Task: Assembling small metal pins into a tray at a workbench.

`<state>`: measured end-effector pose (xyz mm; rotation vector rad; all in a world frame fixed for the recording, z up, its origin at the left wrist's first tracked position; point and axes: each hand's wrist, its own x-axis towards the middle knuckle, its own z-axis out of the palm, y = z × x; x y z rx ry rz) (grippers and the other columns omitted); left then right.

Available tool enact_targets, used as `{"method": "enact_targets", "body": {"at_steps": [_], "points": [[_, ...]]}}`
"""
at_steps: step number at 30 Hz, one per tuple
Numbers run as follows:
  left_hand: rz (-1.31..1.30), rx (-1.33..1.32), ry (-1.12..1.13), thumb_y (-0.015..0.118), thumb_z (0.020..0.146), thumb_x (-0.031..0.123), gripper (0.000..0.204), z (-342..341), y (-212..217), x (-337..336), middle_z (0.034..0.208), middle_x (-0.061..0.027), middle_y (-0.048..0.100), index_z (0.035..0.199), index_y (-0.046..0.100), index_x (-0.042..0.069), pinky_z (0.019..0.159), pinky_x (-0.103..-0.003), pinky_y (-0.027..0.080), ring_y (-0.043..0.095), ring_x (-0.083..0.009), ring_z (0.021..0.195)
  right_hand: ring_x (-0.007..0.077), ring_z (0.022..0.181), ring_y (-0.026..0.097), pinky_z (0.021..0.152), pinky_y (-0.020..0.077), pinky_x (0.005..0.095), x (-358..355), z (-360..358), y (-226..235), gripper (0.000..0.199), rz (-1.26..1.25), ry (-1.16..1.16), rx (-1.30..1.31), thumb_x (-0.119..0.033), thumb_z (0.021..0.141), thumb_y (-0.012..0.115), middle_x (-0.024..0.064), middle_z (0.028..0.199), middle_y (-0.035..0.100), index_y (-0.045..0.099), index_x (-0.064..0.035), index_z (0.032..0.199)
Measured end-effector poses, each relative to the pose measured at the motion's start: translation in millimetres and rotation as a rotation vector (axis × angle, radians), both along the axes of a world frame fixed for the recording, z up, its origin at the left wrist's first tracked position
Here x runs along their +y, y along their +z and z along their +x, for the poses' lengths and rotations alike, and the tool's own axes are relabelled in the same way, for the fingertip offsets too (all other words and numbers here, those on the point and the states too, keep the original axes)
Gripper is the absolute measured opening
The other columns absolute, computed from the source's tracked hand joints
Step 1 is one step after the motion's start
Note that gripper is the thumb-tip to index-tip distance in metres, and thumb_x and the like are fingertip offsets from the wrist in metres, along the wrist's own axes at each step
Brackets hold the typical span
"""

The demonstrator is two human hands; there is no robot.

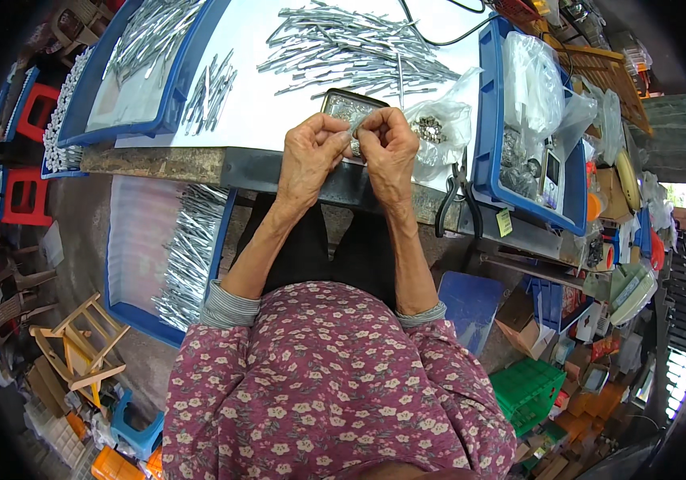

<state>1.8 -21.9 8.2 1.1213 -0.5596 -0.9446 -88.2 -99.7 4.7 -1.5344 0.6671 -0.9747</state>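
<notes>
The left hand (311,156) and the right hand (391,152) were close together, thumbs almost touching. The fingers of both hands were curled in tight and pinched a small shiny metal piece (356,138) between their tips. The piece was mostly hidden, so its shape could not be told. A ring sat on one finger, just under the piece.

To do this step well, it looked best to keep the pinch snug, hold both hands steady, and work right over the tray so nothing small could drop to the floor.

Just behind the fingertips lay a little dark metal tray (346,104) on the white table (263,112). Just right of the fingers sat a clear plastic bag (439,128) with small round metal bits inside. Below that, to the right of the hands, black pliers (459,196) hung off the table edge.

Farther past the fingers was a big pile of thin silver metal rods (351,48). More rods lay in a blue bin (168,104) far to the left. A second blue bin (487,144) stood to the right, full of bags.
</notes>
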Motion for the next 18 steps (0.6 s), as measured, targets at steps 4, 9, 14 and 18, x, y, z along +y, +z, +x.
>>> {"method": "enact_targets", "body": {"at_steps": [4, 9, 14, 18], "points": [[-0.013, -0.259, 0.09, 0.053, 0.081, 0.001, 0.004, -6.8, -2.4, -1.9, 0.068, -0.0032, 0.057, 0.083, 0.055, -0.003, 0.053, -0.018, 0.043, 0.052, -0.0052, 0.06, 0.0032, 0.054, 0.045, 0.046, 0.0362, 0.017, 6.3, 2.7, 1.1, 0.008, -0.027, -0.049, -0.08, 0.004, 0.075, 0.054, -0.0003, 0.068, 0.051, 0.049, -0.0018, 0.078], [-0.039, -0.41, 0.149, 0.052, 0.082, 0.001, 0.004, -12.2, -1.4, -1.0, 0.068, -0.0021, 0.057, 0.082, 0.054, -0.003, 0.055, -0.02, 0.045, 0.054, -0.0061, 0.062, 0.004, 0.053, 0.044, 0.046, 0.0358, 0.0176, 7.3, -1.3, 1.9, 0.01, 0.093, -0.031, -0.149, 0.005, 0.075, 0.054, 0.0017, 0.069, 0.051, 0.047, -0.0012, 0.079], [-0.004, -0.6, 0.18, 0.054, 0.081, 0.0, 0.004, -12.4, -0.3, 2.3, 0.07, -0.0013, 0.057, 0.084, 0.056, -0.002, 0.055, -0.02, 0.042, 0.052, -0.0054, 0.062, 0.0063, 0.05, 0.043, 0.045, 0.0357, 0.0199, 8.4, -0.3, 0.8, 0.01, 0.307, 0.011, -0.287, 0.007, 0.074, 0.053, 0.0036, 0.067, 0.05, 0.047, 0.0004, 0.08], [-0.014, -0.755, 0.234, 0.055, 0.08, 0.0, 0.004, -12.4, 0.4, 2.7, 0.065, -0.0048, 0.056, 0.083, 0.056, -0.002, 0.05, -0.023, 0.04, 0.05, -0.0066, 0.057, 0.0072, 0.049, 0.042, 0.044, 0.0359, 0.0203, 8.7, -1.3, -1.0, 0.011, 0.376, 0.04, -0.35, 0.007, 0.073, 0.052, 0.0046, 0.067, 0.05, 0.047, 0.0014, 0.081]]}}
